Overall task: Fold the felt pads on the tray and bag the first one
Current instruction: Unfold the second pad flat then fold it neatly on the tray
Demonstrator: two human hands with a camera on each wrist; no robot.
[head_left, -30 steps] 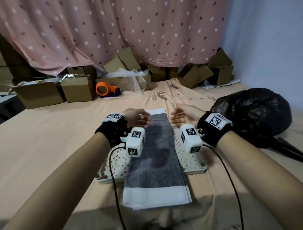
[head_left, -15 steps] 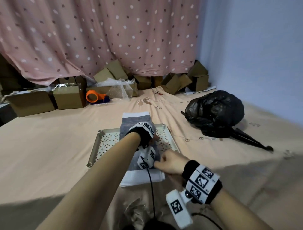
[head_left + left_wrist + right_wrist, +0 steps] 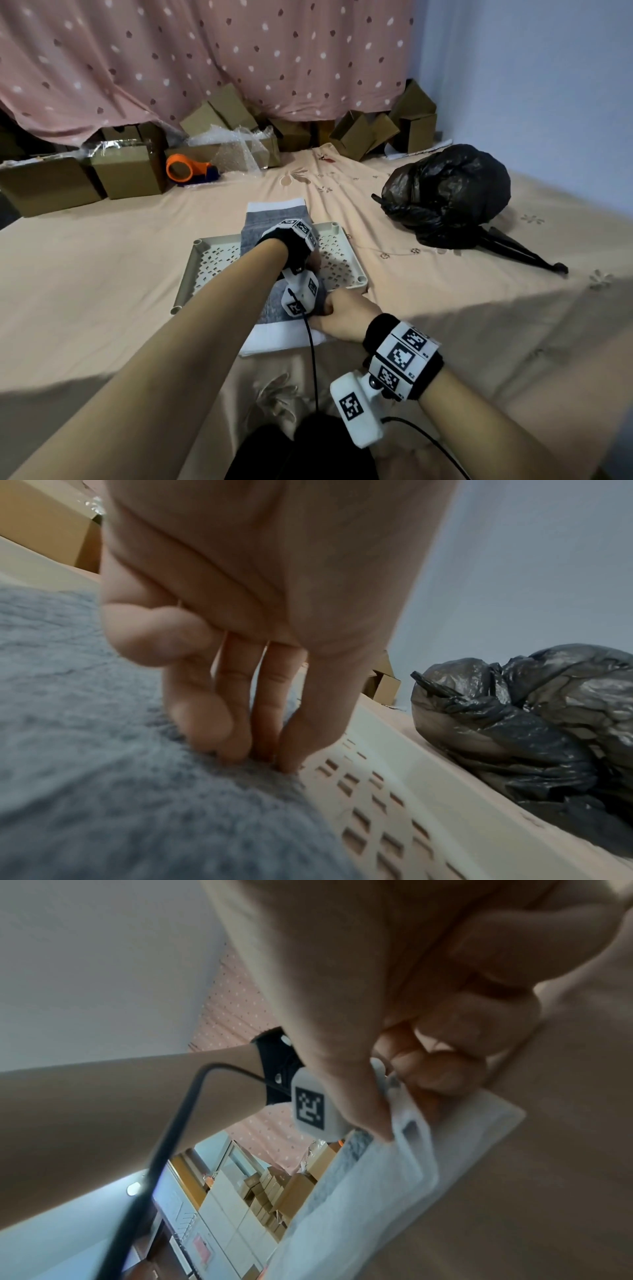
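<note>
The right hand (image 3: 342,317) has its grip closed on the near white edge of the felt pad (image 3: 274,305), fingers curled round the hem and lifting one layer off the stack, as the right wrist view shows; the left hand (image 3: 246,669) holds nothing, its straight fingertips (image 3: 291,753) pressing down on the grey pile at the pad's right edge, beside the slotted floor of the tray (image 3: 342,260). A second ago both hands were at the far end of the pad, side by side; since then the left has come to the middle and the right has dropped to the near end, which hangs off the tray onto the bed (image 3: 102,274). That looks like the start of a fold: one hand pins the crease line, the other is set to carry the near end over. The black bag (image 3: 445,192) lies well apart to the right, so bagging is not yet begun.
</note>
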